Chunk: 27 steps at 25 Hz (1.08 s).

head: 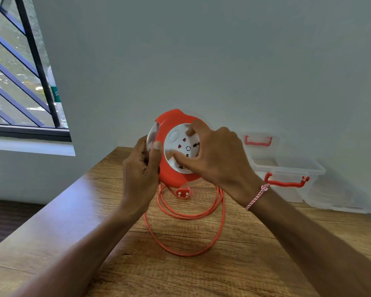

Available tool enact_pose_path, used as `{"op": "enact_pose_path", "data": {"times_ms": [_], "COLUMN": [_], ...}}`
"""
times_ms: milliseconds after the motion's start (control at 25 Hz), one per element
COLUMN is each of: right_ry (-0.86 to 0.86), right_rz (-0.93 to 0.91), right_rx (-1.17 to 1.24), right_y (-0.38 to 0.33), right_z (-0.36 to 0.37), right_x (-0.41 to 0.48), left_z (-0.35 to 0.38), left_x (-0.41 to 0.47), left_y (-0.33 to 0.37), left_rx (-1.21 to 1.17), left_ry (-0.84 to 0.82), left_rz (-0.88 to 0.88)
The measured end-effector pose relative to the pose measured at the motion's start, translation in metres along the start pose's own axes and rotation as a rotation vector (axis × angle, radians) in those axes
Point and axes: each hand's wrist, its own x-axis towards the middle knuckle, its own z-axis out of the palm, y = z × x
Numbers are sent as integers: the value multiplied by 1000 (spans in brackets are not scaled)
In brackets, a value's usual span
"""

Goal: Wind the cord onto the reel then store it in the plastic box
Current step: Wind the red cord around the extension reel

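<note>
A brown wooden table (234, 264) stands against a plain pale wall (201, 61). A window with dark bars (19, 71) sits at about ten o'clock.

Both hands are up above the table, in the middle of the view. The left hand (140, 174) is closed on the left edge of the reel (169, 166), with the thumb pressed flat on the orange front. The right hand (214, 155) lies across the white round middle of the reel. Its fingers are bent and spread over that white part, which has small holes in it. A pink and white string band (256, 197) goes round the right wrist.

The reel is orange and round. It is held up in the air, tilted, with its face turned to the person. It does not touch the table.

The orange cord (186, 232) hangs down from the bottom of the reel, at six o'clock. It lies on the table in a few loose loops just below the hands. Most of it is not wound up yet. The plug (183, 193) rests on the table right under the reel, inside the loops.

The clear plastic box (287, 174) is at about three o'clock, at the back of the table by the wall. It has red handles. Its clear lid (338, 200) lies beside it, further right. The reel is well apart from the box.
</note>
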Motion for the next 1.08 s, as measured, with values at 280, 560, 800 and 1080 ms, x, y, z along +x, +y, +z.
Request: {"op": "enact_pose_path", "data": {"times_ms": [280, 560, 800, 1080], "right_ry": [-99, -261, -99, 36], "right_rz": [-156, -516, -291, 93], "right_rx": [-44, -446, -213, 99], "right_y": [9, 21, 12, -3], "right_z": [-10, -18, -6, 10], "right_x": [10, 9, 2, -7], "left_z": [-1, -3, -3, 0], "left_x": [4, 5, 3, 0], "left_y": [-1, -4, -1, -1], "left_rx": [-38, -8, 42, 30], "left_ry": [16, -3, 10, 7], "left_rz": [-50, -43, 18, 43]}}
